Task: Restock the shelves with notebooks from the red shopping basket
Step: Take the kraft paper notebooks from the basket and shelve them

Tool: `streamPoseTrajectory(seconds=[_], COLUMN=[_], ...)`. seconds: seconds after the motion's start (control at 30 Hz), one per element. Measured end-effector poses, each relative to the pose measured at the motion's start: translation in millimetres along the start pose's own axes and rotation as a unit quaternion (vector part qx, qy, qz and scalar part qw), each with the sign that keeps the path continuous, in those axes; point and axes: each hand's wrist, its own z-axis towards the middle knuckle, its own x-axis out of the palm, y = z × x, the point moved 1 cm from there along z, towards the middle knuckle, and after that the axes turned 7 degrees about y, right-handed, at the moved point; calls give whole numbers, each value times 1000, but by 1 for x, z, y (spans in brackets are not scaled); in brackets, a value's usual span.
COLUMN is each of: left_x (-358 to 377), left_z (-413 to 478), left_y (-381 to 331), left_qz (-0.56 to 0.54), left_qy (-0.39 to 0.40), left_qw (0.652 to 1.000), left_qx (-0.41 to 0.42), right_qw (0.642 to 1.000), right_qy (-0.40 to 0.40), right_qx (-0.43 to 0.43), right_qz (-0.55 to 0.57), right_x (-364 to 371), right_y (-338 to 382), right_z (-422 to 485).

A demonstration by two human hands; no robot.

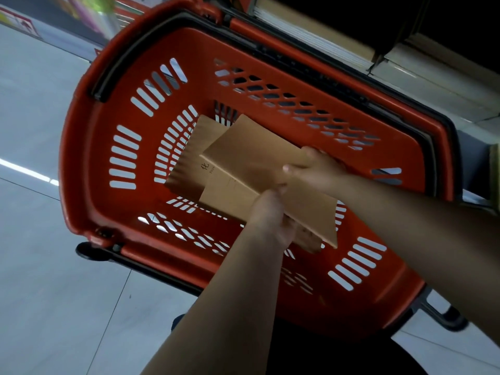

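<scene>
Head camera looks straight down into a red shopping basket (pixel 89 163) standing on a pale tiled floor (pixel 35 239); its walls are slotted and a black handle (pixel 151 41) lies folded along the far rim. Both bare forearms reach in from the lower edge of the view. Left hand (pixel 273 220) grips the near edge of a brown notebook (pixel 251 158), thumb on top of the cover and the fingers curled under it; right hand (pixel 313 169) holds the same notebook at its right side, thumb pressed across the cover, the other fingers hidden beneath. That notebook is tilted and raised off the basket floor, its far corner pointing toward the far wall of the basket. Under it more brown notebooks (pixel 189 163) lie flat on the bottom of the basket, overlapping each other; one shows small dark printed characters on its cover, too small to read. Beyond the basket, at the upper right, a low shelf (pixel 433 85) holds rows of brown-covered notebooks (pixel 311 31) with their pale page edges facing out; the space above them is dark. At the upper left the picture is blurred, with only streaks of colour showing.
</scene>
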Motion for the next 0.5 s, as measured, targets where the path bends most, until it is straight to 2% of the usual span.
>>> streamPoseTrajectory(seconds=[0.13,0.3,0.5], left_x=[-2,0,-3], left_z=[-1,-19,-47], left_y=[-2,3,9], left_qz=[-21,-2,13], left_qy=[11,47,73], left_qw=[1000,999,995], left_qx=[13,27,69], right_qw=[998,994,992], right_qy=[24,-11,-52], right_qx=[-1,3,-46], right_qz=[57,106,102], right_x=[-4,-5,-10], right_y=[1,3,11], right_z=[-2,-14,-42])
